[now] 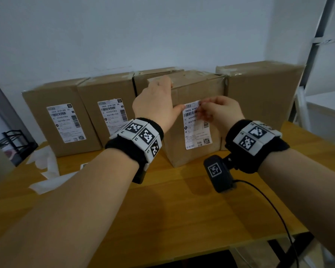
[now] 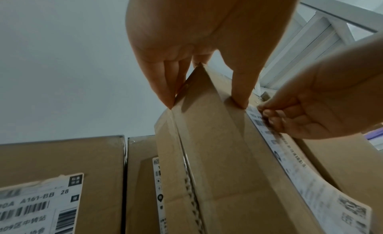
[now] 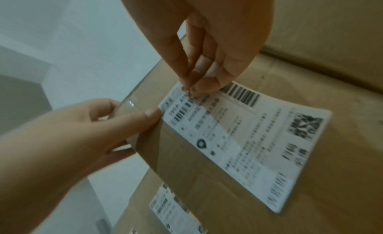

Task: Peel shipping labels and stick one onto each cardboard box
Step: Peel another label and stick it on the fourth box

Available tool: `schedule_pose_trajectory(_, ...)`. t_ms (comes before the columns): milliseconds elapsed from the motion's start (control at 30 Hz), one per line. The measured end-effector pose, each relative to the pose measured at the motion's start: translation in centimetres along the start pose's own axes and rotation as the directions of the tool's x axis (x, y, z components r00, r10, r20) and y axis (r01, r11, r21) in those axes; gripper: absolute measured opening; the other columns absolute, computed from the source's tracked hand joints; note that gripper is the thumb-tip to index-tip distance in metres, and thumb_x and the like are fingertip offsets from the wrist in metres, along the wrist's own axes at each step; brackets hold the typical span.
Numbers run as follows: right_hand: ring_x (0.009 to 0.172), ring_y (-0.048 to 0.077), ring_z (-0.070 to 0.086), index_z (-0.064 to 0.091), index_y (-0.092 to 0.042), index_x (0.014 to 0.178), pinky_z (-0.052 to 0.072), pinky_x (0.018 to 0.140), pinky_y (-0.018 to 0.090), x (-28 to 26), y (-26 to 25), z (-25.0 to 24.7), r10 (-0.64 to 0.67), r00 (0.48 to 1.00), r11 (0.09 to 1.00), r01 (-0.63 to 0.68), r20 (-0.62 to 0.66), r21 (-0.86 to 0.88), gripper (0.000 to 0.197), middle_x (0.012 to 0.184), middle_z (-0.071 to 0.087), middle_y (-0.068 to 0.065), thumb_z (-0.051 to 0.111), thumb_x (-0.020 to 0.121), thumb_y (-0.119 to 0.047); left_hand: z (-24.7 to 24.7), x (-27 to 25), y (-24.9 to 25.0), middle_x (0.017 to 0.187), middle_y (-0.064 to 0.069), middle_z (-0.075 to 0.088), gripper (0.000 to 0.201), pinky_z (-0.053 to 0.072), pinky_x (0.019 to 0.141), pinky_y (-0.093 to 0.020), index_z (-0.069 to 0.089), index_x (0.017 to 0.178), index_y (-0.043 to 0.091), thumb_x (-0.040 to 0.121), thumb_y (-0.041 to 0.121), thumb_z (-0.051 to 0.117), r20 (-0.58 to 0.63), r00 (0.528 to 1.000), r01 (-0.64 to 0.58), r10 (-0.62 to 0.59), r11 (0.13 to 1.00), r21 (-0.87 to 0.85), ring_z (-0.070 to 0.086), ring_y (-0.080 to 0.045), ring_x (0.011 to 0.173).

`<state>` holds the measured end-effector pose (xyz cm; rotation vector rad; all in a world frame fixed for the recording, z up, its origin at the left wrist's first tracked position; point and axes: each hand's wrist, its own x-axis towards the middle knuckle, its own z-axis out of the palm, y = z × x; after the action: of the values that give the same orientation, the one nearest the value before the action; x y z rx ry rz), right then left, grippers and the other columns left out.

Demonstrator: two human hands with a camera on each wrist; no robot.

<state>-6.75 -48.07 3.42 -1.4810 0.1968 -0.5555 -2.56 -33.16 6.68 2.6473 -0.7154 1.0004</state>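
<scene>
Hands are working on one cardboard box (image 1: 193, 120) standing upright on the wooden table (image 1: 162, 206), a little in front of the row of other boxes. In the head view the left hand (image 1: 155, 105) is gripping the box's upper left corner, fingers over the top and thumb on the front face, while the right hand (image 1: 219, 113) is pinching the top edge of the shipping label (image 1: 196, 128) lying on that face. Two labelled boxes (image 1: 62, 117) are standing to the left, and crumpled backing paper (image 1: 45, 165) is lying on the table.

In the left wrist view the left fingers (image 2: 165, 83) are curling round the box corner (image 2: 203, 139), the thumb touching the label's corner.

In the right wrist view the right fingertips (image 3: 196, 87) are pinching the label (image 3: 248, 139) near its top barcode; its lower end is curling slightly off the cardboard.
</scene>
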Motion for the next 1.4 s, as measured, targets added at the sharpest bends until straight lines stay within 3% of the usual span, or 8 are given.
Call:
schedule_pose_trajectory(100, 0.068, 0.014, 0.063, 0.060, -0.006, 0.085, 0.057, 0.071, 0.023, 0.6, -1.0, -0.4, 0.011, 1.000, 0.993, -0.009, -0.023, 0.114, 0.009, 0.078, 0.064, 0.008, 0.054, 0.090, 0.000, 0.0, 0.0, 0.0, 0.117, -0.001, 0.056, 0.054, 0.047, 0.064, -0.030, 0.045, 0.120, 0.021, 0.081, 0.055, 0.061, -0.009, 1.000, -0.001, 0.001, 1.000, -0.001, 0.060, -0.020, 0.093)
schedule_pose_trajectory(300, 0.069, 0.018, 0.065, 0.063, -0.001, 0.088, 0.058, 0.076, 0.030, 0.5, -1.1, -0.3, 0.012, 1.000, 0.970, -0.007, -0.017, 0.242, 0.006, 0.076, 0.067, 0.011, 0.058, 0.087, 0.001, 0.2, 0.1, -0.1, 0.116, -0.002, 0.057, 0.055, 0.046, 0.065, -0.030, 0.045, 0.120, 0.021, 0.080, 0.057, 0.059, -0.019, 1.000, -0.010, 0.010, 1.000, 0.018, 0.061, -0.021, 0.093)
schedule_pose_trajectory(533, 0.074, 0.026, 0.064, 0.059, 0.011, 0.103, 0.057, 0.077, 0.032, -0.7, 0.5, 0.6, 0.137, 0.968, 0.973, -0.171, 0.212, 0.154, 0.020, 0.083, 0.066, 0.019, 0.060, 0.086, -0.001, 0.4, 0.2, -0.3, 0.117, -0.005, 0.056, 0.054, 0.050, 0.067, -0.033, 0.043, 0.119, 0.020, 0.082, 0.056, 0.058, -0.011, 1.000, -0.017, 0.017, 0.999, 0.032, 0.060, -0.024, 0.094)
schedule_pose_trajectory(800, 0.082, 0.024, 0.066, 0.065, 0.002, 0.092, 0.054, 0.088, 0.035, -1.4, 3.7, 1.1, 0.475, 0.840, 0.879, -0.440, 0.262, -0.184, 0.009, 0.086, 0.069, 0.015, 0.061, 0.086, -0.003, 0.4, 0.3, -0.2, 0.118, -0.005, 0.055, 0.054, 0.046, 0.065, -0.032, 0.043, 0.120, 0.019, 0.082, 0.055, 0.058, 0.001, 1.000, -0.020, 0.020, 0.999, 0.033, 0.060, -0.024, 0.095)
schedule_pose_trajectory(933, 0.084, 0.024, 0.065, 0.064, 0.000, 0.089, 0.053, 0.088, 0.033, -1.3, 4.5, 0.4, 0.541, 0.805, 0.840, -0.502, 0.245, -0.206, 0.006, 0.086, 0.068, 0.013, 0.061, 0.085, -0.002, 0.4, 0.2, -0.3, 0.117, -0.005, 0.055, 0.055, 0.048, 0.065, -0.032, 0.043, 0.121, 0.019, 0.082, 0.055, 0.058, 0.001, 1.000, -0.022, 0.022, 0.999, 0.035, 0.060, -0.024, 0.093)
schedule_pose_trajectory(1167, 0.080, 0.022, 0.063, 0.062, 0.000, 0.086, 0.053, 0.090, 0.035, -0.2, 4.6, -2.2, 0.532, 0.844, 0.839, -0.516, 0.063, -0.176, 0.003, 0.079, 0.065, 0.010, 0.059, 0.086, -0.002, 0.3, 0.3, -0.2, 0.118, -0.005, 0.055, 0.054, 0.051, 0.066, -0.034, 0.042, 0.122, 0.019, 0.083, 0.055, 0.057, 0.010, 1.000, -0.024, 0.024, 0.999, 0.036, 0.059, -0.023, 0.092)
schedule_pose_trajectory(1300, 0.062, 0.017, 0.056, 0.061, -0.001, 0.078, 0.050, 0.066, 0.027, 0.2, 3.5, -2.2, 0.482, 0.876, 0.861, -0.476, -0.010, -0.178, 0.008, 0.071, 0.061, 0.008, 0.058, 0.085, 0.000, 0.2, 0.2, -0.2, 0.118, -0.005, 0.055, 0.055, 0.052, 0.066, -0.034, 0.041, 0.122, 0.019, 0.083, 0.055, 0.056, 0.009, 1.000, -0.026, 0.026, 0.999, 0.046, 0.060, -0.022, 0.091)
schedule_pose_trajectory(1400, 0.061, 0.017, 0.061, 0.062, 0.000, 0.083, 0.052, 0.059, 0.023, 0.5, 2.0, -1.7, 0.354, 0.934, 0.934, -0.352, 0.033, -0.064, 0.006, 0.070, 0.065, 0.009, 0.057, 0.085, -0.001, 0.1, 0.2, -0.1, 0.116, -0.004, 0.056, 0.055, 0.051, 0.064, -0.033, 0.042, 0.121, 0.020, 0.083, 0.056, 0.056, 0.008, 1.000, -0.024, 0.023, 0.998, 0.055, 0.060, -0.022, 0.090)
